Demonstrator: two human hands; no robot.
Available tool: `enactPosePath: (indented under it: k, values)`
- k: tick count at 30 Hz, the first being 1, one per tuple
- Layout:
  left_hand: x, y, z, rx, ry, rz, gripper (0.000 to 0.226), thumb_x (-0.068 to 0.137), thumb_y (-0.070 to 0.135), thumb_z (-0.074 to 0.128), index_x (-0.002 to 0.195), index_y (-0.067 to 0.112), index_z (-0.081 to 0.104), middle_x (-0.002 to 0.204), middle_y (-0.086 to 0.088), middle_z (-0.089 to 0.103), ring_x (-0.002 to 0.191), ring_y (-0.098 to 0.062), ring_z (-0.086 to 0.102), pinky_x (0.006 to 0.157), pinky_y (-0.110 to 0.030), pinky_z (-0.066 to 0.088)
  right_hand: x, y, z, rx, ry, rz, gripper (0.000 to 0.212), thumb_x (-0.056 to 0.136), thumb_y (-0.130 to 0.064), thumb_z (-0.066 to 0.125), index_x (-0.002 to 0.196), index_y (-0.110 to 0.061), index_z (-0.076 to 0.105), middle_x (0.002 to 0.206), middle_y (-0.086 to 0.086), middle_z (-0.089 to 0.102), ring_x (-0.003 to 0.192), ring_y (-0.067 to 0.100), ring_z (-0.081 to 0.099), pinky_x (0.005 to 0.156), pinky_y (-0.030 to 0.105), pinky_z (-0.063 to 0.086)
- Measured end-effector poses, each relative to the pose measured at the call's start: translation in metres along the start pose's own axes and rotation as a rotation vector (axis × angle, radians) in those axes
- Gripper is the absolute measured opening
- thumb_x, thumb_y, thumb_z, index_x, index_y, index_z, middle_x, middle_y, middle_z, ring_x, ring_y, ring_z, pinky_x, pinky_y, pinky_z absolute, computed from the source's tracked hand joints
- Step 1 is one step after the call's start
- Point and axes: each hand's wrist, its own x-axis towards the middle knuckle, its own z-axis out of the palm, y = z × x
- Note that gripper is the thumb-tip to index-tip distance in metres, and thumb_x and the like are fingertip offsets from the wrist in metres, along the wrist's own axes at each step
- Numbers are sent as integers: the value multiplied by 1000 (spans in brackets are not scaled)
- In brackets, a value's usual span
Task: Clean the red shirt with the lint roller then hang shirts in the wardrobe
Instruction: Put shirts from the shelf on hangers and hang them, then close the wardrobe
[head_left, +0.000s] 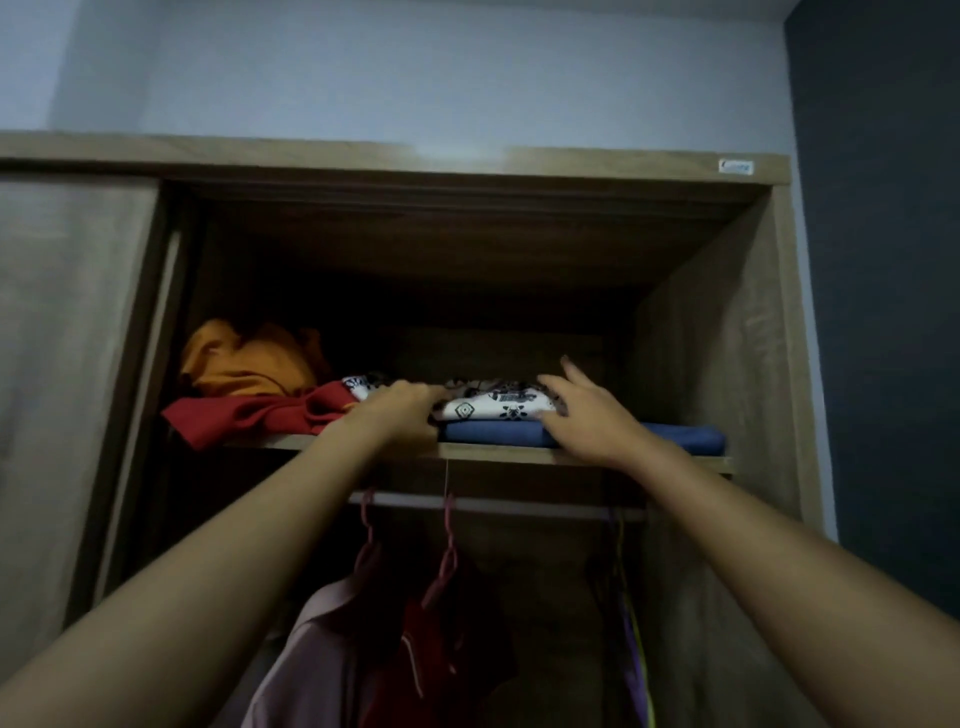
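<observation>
Both arms reach up to the wardrobe's top shelf (498, 453). My left hand (400, 408) is closed on the left edge of a folded white patterned garment (493, 406). My right hand (582, 410) lies flat on its right side with the fingers spread. The patterned piece rests on a folded blue garment (685, 436). A crumpled red shirt (249, 418) lies at the shelf's left end, just left of my left hand. Below the shelf, another red garment (441, 639) hangs on a pink hanger (448, 556) from the rail (498, 506).
An orange garment (244, 358) is bunched behind the red shirt. A pink shirt (322, 644) hangs at the left of the rail, and a purple-and-yellow item (636, 654) at the right. The sliding door (72, 364) covers the wardrobe's left half. A dark wall (878, 260) stands at the right.
</observation>
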Motion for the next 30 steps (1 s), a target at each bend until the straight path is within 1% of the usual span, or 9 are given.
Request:
enactPosePath:
  k: [3, 6, 8, 12, 18, 21, 26, 28, 30]
  values:
    - [4, -11, 1, -53, 30, 10, 37, 84, 17, 55, 120, 27, 60, 113, -3, 65, 98, -21, 62, 87, -40, 52, 17, 3, -4, -1, -70, 19, 51, 95, -34, 53, 144, -34, 40, 161, 10, 15, 143, 31, 28, 114, 42, 30]
    - [13, -20, -2, -54, 42, -8, 29, 87, 24, 57, 116, 25, 61, 105, -3, 65, 89, -17, 61, 77, -33, 51, 30, 1, -15, -16, -201, -4, 54, 93, -26, 56, 144, -33, 39, 146, 5, 42, 125, 22, 47, 99, 35, 40]
    - [20, -22, 0, -51, 27, -26, 34, 87, 26, 57, 121, 25, 58, 108, -4, 64, 92, -18, 59, 82, -35, 51, 35, -1, -20, -76, -247, -15, 52, 92, -21, 57, 142, -31, 43, 138, 3, 51, 118, 21, 51, 96, 34, 42]
    - [40, -21, 5, -59, 3, -40, 34, 91, 12, 49, 124, 22, 54, 118, -9, 61, 98, -22, 58, 90, -39, 49, 45, 6, -26, -186, -122, -30, 43, 92, -13, 57, 133, -26, 56, 130, 5, 59, 114, 22, 57, 98, 37, 47]
    - [68, 16, 12, -168, 90, 121, 39, 93, 14, 51, 132, 20, 49, 127, -11, 58, 112, -27, 57, 98, -42, 46, 44, 34, -74, -406, -21, 26, 40, 91, -15, 56, 127, -32, 60, 120, 11, 61, 105, 31, 61, 87, 36, 49]
    - [72, 41, 20, -168, 2, 204, 43, 95, 11, 47, 135, 23, 47, 129, -10, 57, 114, -27, 55, 100, -40, 43, 32, 49, -79, -531, -106, 99, 36, 90, -17, 57, 123, -32, 64, 120, 11, 62, 107, 32, 60, 87, 33, 47]
    - [76, 50, 10, -127, -328, 70, 30, 94, 27, 44, 122, 23, 55, 104, -2, 57, 99, -21, 55, 93, -36, 42, 19, 53, -56, -550, -277, 139, 37, 95, -16, 45, 126, -26, 62, 125, 7, 62, 112, 29, 56, 83, 29, 40]
    - [79, 48, 0, -252, -447, 13, 45, 86, 53, 43, 121, 26, 55, 116, -5, 57, 106, -24, 54, 98, -40, 39, 22, 44, -57, -550, -277, 201, 38, 95, -16, 39, 126, -20, 60, 132, 7, 56, 121, 32, 50, 100, 44, 38]
    - [85, 49, -6, -386, -487, -2, 58, 91, 62, 29, 134, 27, 47, 137, -5, 48, 123, -26, 45, 104, -38, 29, 32, 37, -62, -462, -208, 257, 38, 96, -21, 33, 123, -14, 59, 135, 7, 52, 129, 33, 43, 110, 61, 22]
